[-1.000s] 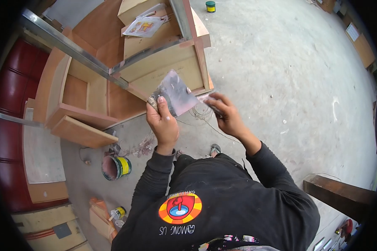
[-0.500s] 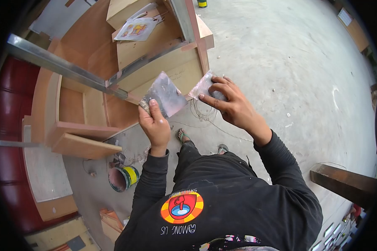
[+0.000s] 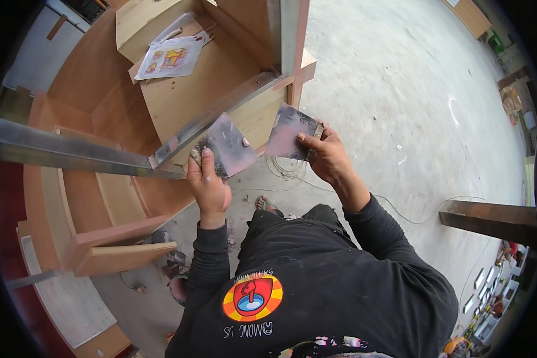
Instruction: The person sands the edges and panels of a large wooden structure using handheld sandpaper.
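My left hand (image 3: 212, 194) is closed on a flat, square putty scraper (image 3: 230, 149), its thumb pressed on the near corner. Grey and pink smears cover the blade, and a small pink lump sits at its right edge. Opposite it, my right hand (image 3: 329, 158) pinches a second putty scraper (image 3: 286, 132) by its worn right edge, thumb on top and fingers mostly hidden beneath. This blade also carries pink putty. The two blades are close together but apart, in front of a metal-edged wooden frame (image 3: 221, 119).
Wooden cabinet parts (image 3: 110, 197) stand on the left, crossed by a metal bar (image 3: 71, 146). A sheet with a coloured drawing (image 3: 172, 56) lies on a wooden box. Coiled wire (image 3: 286, 169) rests on the concrete floor. A brown beam (image 3: 489, 219) juts in at right.
My right hand has turned over, so its thumb now lies on the scraper's face instead of the fingers. The left scraper stays held much as before. The view has shifted.
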`<move>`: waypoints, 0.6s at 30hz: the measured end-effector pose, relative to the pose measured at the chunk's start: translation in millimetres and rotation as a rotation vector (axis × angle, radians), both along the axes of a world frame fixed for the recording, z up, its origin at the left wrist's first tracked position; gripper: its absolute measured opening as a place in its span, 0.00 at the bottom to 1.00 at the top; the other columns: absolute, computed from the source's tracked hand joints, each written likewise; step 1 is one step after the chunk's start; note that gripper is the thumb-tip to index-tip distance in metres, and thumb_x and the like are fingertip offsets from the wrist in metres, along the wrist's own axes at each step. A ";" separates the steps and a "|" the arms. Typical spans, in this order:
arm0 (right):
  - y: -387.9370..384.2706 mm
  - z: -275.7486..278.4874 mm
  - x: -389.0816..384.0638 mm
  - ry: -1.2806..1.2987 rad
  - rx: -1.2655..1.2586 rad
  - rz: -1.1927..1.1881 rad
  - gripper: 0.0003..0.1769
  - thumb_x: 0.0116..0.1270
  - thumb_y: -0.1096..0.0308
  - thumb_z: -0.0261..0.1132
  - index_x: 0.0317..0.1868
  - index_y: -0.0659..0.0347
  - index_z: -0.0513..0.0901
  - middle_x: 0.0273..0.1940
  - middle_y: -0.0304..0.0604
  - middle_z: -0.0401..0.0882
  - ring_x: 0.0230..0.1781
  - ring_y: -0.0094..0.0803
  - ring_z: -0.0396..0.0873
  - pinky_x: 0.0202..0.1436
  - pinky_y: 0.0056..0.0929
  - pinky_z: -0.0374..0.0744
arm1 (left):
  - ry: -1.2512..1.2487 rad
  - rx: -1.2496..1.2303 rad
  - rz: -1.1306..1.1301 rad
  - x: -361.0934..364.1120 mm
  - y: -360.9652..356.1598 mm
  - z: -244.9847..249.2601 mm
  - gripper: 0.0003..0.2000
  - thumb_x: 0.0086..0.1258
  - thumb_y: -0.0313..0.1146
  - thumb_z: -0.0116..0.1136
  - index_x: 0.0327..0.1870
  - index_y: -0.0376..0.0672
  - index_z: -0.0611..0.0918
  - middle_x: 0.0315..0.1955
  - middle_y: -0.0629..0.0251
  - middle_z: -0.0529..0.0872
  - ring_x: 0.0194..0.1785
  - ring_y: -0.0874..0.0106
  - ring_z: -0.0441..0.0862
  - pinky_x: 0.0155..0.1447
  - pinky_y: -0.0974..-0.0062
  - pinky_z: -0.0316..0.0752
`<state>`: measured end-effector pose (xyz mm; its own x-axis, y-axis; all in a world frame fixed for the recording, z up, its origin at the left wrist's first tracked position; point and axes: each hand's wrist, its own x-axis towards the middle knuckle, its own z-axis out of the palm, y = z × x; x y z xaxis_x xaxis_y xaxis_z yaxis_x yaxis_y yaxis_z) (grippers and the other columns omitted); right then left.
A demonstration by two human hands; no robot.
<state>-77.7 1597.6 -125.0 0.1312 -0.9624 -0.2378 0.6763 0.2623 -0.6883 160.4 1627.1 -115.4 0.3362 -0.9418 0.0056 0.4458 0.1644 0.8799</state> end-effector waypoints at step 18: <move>-29.9 7.6 54.3 1.450 -1.184 0.180 0.27 0.54 0.78 0.64 0.57 0.54 0.85 0.48 0.40 0.79 0.52 0.42 0.77 0.57 0.41 0.76 | -0.910 -0.066 -0.017 47.6 -64.8 8.8 0.10 0.81 0.31 0.49 0.49 0.32 0.78 0.40 0.61 0.84 0.41 0.74 0.78 0.49 0.73 0.75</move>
